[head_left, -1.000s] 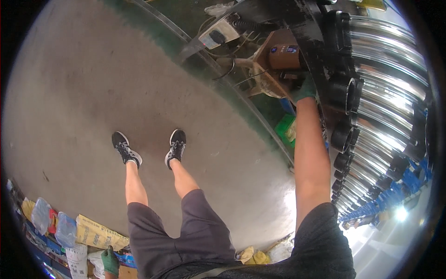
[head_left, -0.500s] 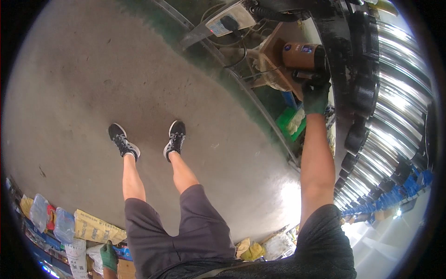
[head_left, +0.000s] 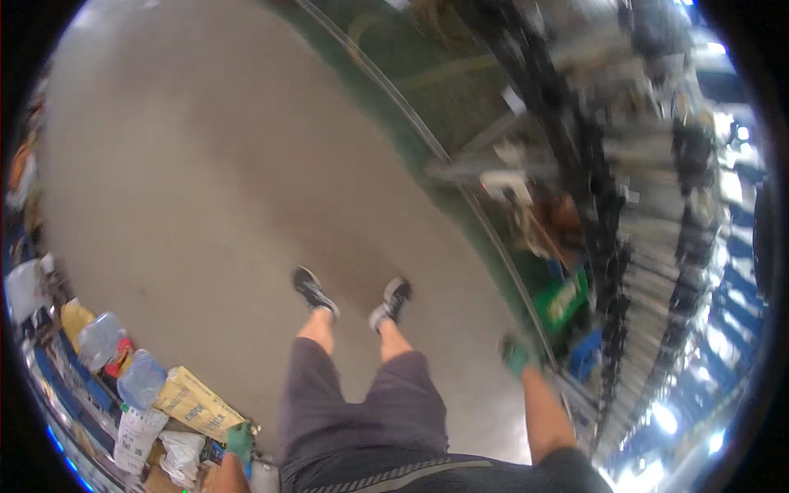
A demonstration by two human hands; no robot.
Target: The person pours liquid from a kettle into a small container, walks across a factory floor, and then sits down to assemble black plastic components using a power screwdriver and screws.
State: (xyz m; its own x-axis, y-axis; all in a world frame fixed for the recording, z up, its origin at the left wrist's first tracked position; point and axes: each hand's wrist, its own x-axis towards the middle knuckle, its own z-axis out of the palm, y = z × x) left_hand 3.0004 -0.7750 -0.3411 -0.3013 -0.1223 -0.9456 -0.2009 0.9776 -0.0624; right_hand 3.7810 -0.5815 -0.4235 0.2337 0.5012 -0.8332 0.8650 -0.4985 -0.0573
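Note:
My right hand [head_left: 516,353], in a green glove with a dark front, hangs beside the roller conveyor's lower frame, over the grey floor. Nothing plainly shows in it, but motion smears its fingers. At the lower left, my left hand [head_left: 239,442] in a green glove hangs low by my side. In the picture it lies next to a printed yellow sack [head_left: 197,404]; its fingers are too unclear to read. Under the conveyor, a blurred brown board or box [head_left: 563,214] sits above a green bin [head_left: 563,302], both apart from my right hand.
A roller conveyor [head_left: 645,329] with a black side rail runs along the right. Its metal floor rail [head_left: 394,94] borders a green floor strip. A white power box [head_left: 507,187] hangs on the frame. Sacks, clear bags [head_left: 141,378] and a white bag [head_left: 182,456] crowd the lower left.
My right hand has left the brown cylindrical container on the shelf and dropped toward my side. The view has swung, so the conveyor shows more length. My left hand stays low.

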